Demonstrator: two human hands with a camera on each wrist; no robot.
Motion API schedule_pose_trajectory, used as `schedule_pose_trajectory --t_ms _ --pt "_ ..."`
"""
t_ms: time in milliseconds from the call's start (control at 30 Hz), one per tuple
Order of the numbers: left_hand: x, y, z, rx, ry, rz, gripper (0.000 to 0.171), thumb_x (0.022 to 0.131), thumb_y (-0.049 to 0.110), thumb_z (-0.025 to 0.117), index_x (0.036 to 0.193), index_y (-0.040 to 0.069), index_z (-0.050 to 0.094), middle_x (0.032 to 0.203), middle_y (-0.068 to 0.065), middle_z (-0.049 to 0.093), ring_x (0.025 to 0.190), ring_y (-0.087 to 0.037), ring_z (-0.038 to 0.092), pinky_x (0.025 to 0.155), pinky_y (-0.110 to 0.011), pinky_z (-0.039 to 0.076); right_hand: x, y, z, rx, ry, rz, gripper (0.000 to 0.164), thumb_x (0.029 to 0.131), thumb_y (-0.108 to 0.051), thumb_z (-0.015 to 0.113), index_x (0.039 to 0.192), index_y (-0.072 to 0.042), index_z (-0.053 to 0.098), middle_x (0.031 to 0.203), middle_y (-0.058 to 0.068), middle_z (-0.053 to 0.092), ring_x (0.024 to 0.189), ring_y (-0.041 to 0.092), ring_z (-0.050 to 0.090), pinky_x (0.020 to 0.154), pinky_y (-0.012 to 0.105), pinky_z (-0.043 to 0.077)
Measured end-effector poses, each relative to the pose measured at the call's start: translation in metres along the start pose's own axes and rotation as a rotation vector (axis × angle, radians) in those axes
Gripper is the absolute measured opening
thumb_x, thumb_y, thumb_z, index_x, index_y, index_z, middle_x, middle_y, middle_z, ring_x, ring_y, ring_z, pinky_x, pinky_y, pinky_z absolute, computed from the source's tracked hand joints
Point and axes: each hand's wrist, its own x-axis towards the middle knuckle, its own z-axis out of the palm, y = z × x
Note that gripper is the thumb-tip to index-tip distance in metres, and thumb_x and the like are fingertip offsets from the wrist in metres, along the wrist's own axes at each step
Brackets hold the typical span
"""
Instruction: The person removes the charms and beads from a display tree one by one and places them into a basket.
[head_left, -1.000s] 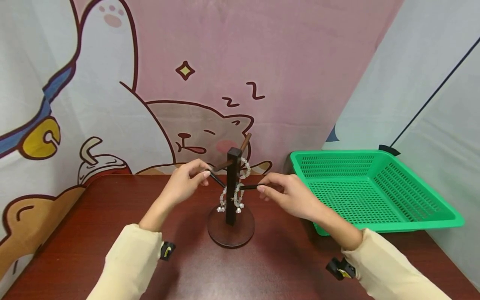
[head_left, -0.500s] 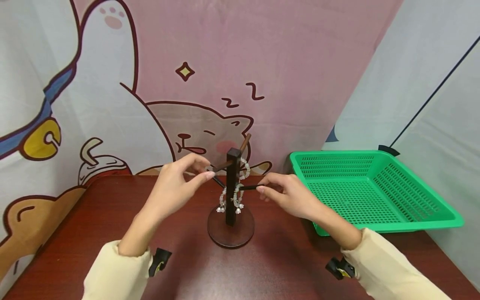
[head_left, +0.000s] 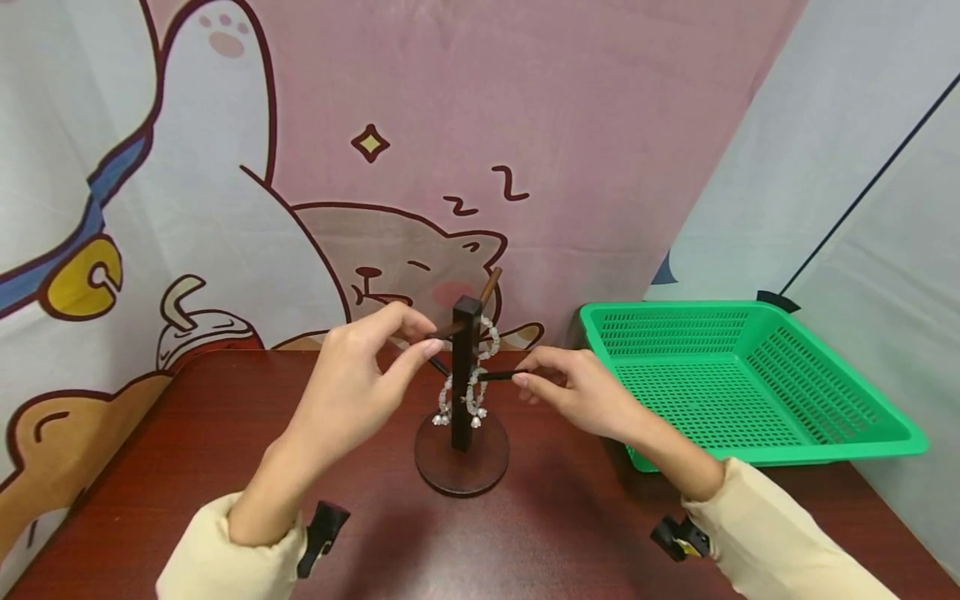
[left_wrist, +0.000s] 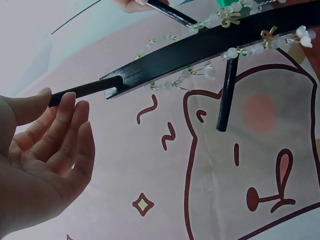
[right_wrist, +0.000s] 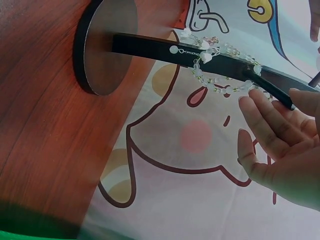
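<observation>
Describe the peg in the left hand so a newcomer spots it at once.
On the table, left of the green basket, stands a dark post. Near its top, the left hand pinches the peg. Unlike the other pegs, hung with beaded bracelets, it has none.

Stand (head_left: 462,408) on table (head_left: 540,542), left of basket (head_left: 697,379)
</observation>
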Motion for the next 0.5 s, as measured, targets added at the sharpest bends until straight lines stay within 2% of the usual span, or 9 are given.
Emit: schedule_pose_trajectory --t_ms 200,500 --pt "0.001 -0.002 -0.004 -0.032 -0.008 0.006 0.006 0.082 0.004 0.067 0.086 0.008 0.064 0.077 0.002 0.066 0.070 -0.008 0.059 0.059 -0.029 0.043 -0.003 -0.002 -0.001 0.045 -0.043 0.018 0.007 0.088 -0.014 0.061 0.093 -0.009 0.064 0.079 -0.004 0.065 0.069 0.006 0.063 0.063 0.027 0.050" --pt "0.006 -0.012 -0.011 -0.099 -0.049 -0.044 0.004 0.084 0.003 0.065 0.087 0.005 0.065 0.079 0.001 0.066 0.071 -0.011 0.061 0.068 -0.031 0.049 -0.007 0.002 0.002 0.014 -0.073 0.017 0.011 0.086 -0.013 0.064 0.095 -0.007 0.064 0.080 -0.002 0.066 0.068 0.008 0.060 0.059 0.026 0.046"
